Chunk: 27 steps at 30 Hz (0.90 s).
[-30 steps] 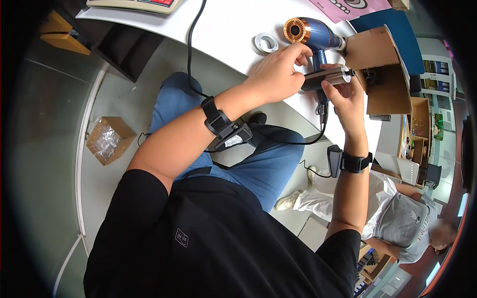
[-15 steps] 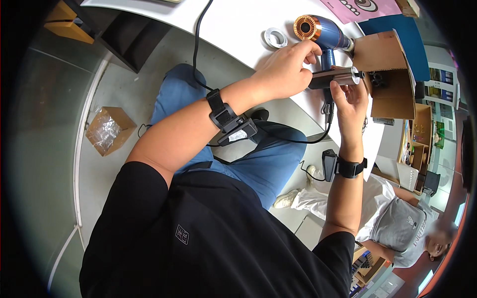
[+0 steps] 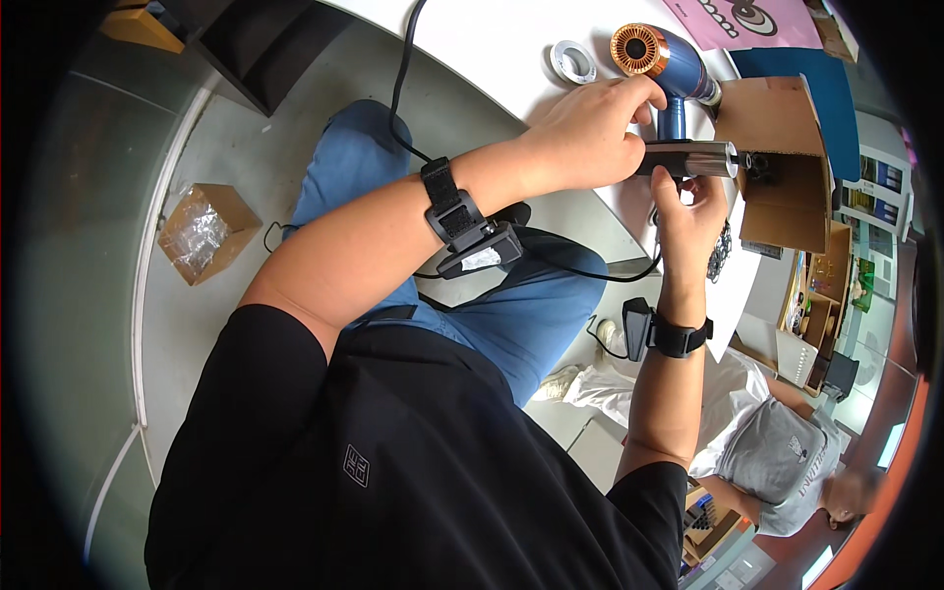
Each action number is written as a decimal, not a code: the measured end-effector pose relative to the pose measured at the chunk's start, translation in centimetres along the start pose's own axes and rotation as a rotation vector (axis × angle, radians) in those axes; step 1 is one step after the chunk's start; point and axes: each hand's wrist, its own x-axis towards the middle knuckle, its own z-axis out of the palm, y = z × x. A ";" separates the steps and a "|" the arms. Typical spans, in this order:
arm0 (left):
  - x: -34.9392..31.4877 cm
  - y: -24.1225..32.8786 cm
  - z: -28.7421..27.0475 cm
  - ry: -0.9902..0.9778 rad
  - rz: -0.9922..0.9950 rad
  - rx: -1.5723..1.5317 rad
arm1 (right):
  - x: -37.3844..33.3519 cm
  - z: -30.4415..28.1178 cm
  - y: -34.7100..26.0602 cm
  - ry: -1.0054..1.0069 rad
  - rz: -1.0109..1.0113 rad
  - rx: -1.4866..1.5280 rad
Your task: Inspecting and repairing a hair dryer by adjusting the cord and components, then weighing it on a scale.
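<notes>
Two hands met over the tabletop's [image 3: 497,49] near edge. The right hand [image 3: 694,211] had thumb and fingers closed around a black-and-silver cylinder [image 3: 706,159], lying roughly level; the left hand [image 3: 602,128] was half curled at its black end, though whether it gripped could not be told. Just beyond stood a blue hair dryer [image 3: 678,67], crowding the far side, with a white tape roll [image 3: 591,74] to its left. An open carton [image 3: 787,202] blocked the right, near the cylinder's tip. Bare surface stretched left of the tape, toward a black cable [image 3: 401,88] crossing the edge.
</notes>
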 end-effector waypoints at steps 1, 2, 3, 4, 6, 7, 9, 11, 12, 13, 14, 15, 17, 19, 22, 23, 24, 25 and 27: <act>0.0 0.1 0.0 0.001 -0.001 -0.001 | -0.1 0.1 0.0 0.022 0.000 -0.010; 0.0 0.1 0.0 -0.002 0.006 0.017 | -0.1 0.2 0.0 0.044 -0.001 -0.019; -0.1 0.2 0.1 -0.004 0.014 0.035 | -0.2 0.3 0.0 0.067 -0.001 -0.028; -0.1 0.2 0.1 -0.008 0.022 0.052 | -0.2 0.4 -0.1 0.066 -0.001 -0.029; 0.0 0.2 0.1 -0.006 0.022 0.056 | -0.3 0.5 -0.4 0.071 0.014 -0.052; 0.0 0.1 0.1 -0.004 0.022 0.057 | -0.4 0.5 -0.5 0.076 0.021 -0.064; 0.0 0.1 0.2 -0.007 0.026 0.058 | -0.6 0.3 -0.7 0.084 -0.018 -0.083; 0.0 0.1 0.3 -0.010 0.023 0.077 | -0.9 -0.4 -0.8 0.105 -0.098 -0.126; 0.0 0.1 0.2 -0.010 0.023 0.089 | -1.0 -1.0 -0.6 0.114 -0.099 -0.127; 0.1 0.0 0.0 -0.016 0.032 0.087 | -1.0 -2.1 -0.1 0.132 -0.104 -0.139; 0.1 0.0 -0.3 -0.013 0.018 0.089 | -0.9 -3.5 0.5 0.150 -0.109 -0.151; 0.1 0.0 -0.2 -0.016 0.007 0.082 | -1.0 -5.2 1.3 0.173 -0.110 -0.170; 0.1 0.0 0.0 -0.031 0.009 0.063 | -0.3 -9.5 4.4 0.154 -0.030 -0.120; 0.2 -0.5 0.3 -0.033 0.006 0.014 | 0.1 -12.9 7.2 0.088 0.123 0.009; 0.2 -0.7 0.0 -0.047 0.001 -0.005 | 0.2 -13.5 5.7 -0.149 0.157 -0.199; 0.1 -0.7 -0.2 -0.050 -0.008 0.000 | 0.3 -13.4 5.5 -0.278 0.172 -0.298; 0.1 -0.6 -0.2 -0.053 -0.017 0.007 | 0.4 -13.2 5.7 -0.268 0.175 -0.295; 0.2 -0.6 -0.1 -0.061 -0.009 0.005 | 0.7 -13.0 6.1 -0.326 0.170 -0.358; 0.1 -0.6 -0.1 -0.058 0.003 0.012 | 1.3 -12.4 6.5 -0.451 0.155 -0.476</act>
